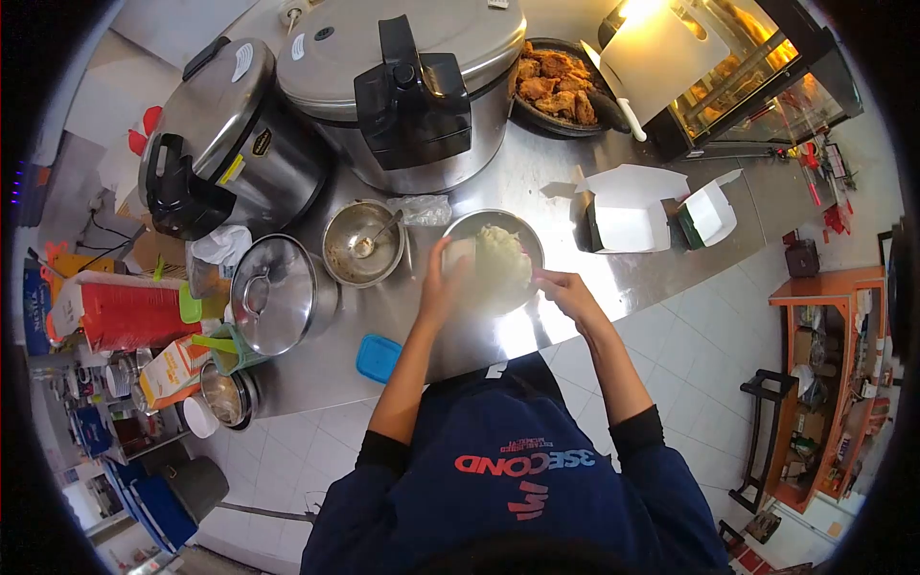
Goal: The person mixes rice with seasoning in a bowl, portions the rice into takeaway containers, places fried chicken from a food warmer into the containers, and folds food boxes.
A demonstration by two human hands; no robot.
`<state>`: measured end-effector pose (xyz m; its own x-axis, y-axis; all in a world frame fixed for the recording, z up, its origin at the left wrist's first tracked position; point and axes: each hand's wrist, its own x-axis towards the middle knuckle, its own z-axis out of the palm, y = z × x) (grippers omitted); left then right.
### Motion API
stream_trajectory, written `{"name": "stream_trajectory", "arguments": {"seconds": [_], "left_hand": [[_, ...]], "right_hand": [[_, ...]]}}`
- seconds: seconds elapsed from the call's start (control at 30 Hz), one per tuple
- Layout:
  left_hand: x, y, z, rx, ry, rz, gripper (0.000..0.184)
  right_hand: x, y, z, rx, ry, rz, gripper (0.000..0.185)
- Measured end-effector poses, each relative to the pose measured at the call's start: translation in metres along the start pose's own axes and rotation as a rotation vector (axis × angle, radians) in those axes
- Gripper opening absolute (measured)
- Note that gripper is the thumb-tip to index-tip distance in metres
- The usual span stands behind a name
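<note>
A round metal bowl [533,240] on the steel counter holds a pale, whitish-green shredded heap [502,257]. At the bowl's left side is my left hand [443,287], blurred by motion, with a pale, smeared shape at its fingers. My right hand [571,295] is at the bowl's lower right, its fingers closed round something pinkish that reaches toward the heap. Just left of them stands a smaller metal bowl [337,240] with a spoon [387,230] in it, beside a crumpled clear plastic bag [422,210].
Two large lidded cookers [402,86] stand behind. Fried pieces fill a black dish [561,86], with a knife [628,115] beside it. Open white boxes [628,216] are to the right. A lidded pot [273,292] and a blue lid [379,357] lie left.
</note>
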<state>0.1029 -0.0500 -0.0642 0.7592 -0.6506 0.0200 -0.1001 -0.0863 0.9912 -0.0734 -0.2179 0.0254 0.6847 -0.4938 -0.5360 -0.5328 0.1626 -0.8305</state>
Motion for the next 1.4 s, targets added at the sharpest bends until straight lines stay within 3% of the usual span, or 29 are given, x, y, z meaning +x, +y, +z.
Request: {"name": "stream_trajectory", "arguments": {"seconds": [0.03, 0.1, 0.2, 0.27, 0.4, 0.47, 0.57, 0.67, 0.7, 0.8, 0.83, 0.93, 1.03, 1.1, 1.2, 1.3, 1.4], "left_hand": [[-0.002, 0.008, 0.008, -0.110, 0.001, -0.102, 0.058], [-0.006, 0.024, 0.031, -0.333, -0.004, -0.298, 0.057], [-0.008, -0.002, 0.051, -0.176, 0.010, -0.324, 0.056], [-0.010, -0.001, 0.061, -0.098, 0.022, -0.355, 0.055], [-0.012, 0.018, 0.053, -0.463, 0.004, -0.473, 0.051], [-0.014, 0.067, 0.046, -0.938, 0.120, -0.634, 0.052], [-0.010, 0.067, 0.037, -1.014, 0.136, -0.602, 0.056], [-0.009, 0.053, 0.029, -1.036, 0.176, -0.605, 0.063], [-0.008, 0.052, 0.029, -1.044, 0.177, -0.606, 0.064], [-0.006, 0.062, 0.034, -1.045, 0.192, -0.597, 0.064], [-0.006, 0.066, 0.037, -1.040, 0.201, -0.593, 0.063], [-0.007, 0.065, 0.049, -0.925, 0.201, -0.476, 0.057], [-0.008, 0.052, 0.051, -0.835, 0.200, -0.460, 0.053], [-0.010, 0.053, 0.047, -0.880, 0.139, -0.473, 0.054], [-0.008, 0.057, 0.041, -1.034, 0.190, -0.496, 0.055], [-0.006, 0.065, 0.034, -1.099, 0.306, -0.500, 0.057], [-0.007, 0.046, 0.030, -0.960, 0.322, -0.454, 0.059]], "right_hand": [[0.005, 0.004, 0.005, -0.143, 0.039, -0.163, 0.031], [-0.006, -0.010, 0.018, -0.580, 0.176, -0.154, 0.030], [-0.023, -0.023, 0.048, -0.983, 0.267, -0.265, 0.036], [-0.027, 0.000, 0.069, -1.018, 0.342, -0.455, 0.046], [-0.030, 0.015, 0.078, -0.922, 0.355, -0.580, 0.054], [-0.028, 0.012, 0.070, -0.971, 0.349, -0.676, 0.056], [-0.030, -0.007, 0.051, -0.987, 0.406, -0.713, 0.049], [-0.036, -0.028, 0.031, -0.883, 0.460, -0.654, 0.038], [-0.032, -0.028, 0.026, -0.777, 0.421, -0.501, 0.028], [-0.006, 0.003, 0.014, -0.306, 0.152, -0.372, 0.033], [-0.006, 0.006, 0.013, -0.183, -0.051, -0.200, 0.040], [0.000, 0.012, 0.030, -0.269, -0.089, -0.255, 0.038], [0.024, 0.035, 0.049, -0.267, -0.064, -0.535, 0.039], [0.037, 0.045, 0.042, -0.175, -0.222, -0.387, 0.038], [0.015, -0.011, 0.001, 0.100, -0.489, 0.122, 0.036], [0.005, -0.025, -0.013, 0.339, -0.432, 0.268, 0.032], [-0.004, -0.019, 0.006, 0.287, -0.458, 0.272, 0.032]]}}
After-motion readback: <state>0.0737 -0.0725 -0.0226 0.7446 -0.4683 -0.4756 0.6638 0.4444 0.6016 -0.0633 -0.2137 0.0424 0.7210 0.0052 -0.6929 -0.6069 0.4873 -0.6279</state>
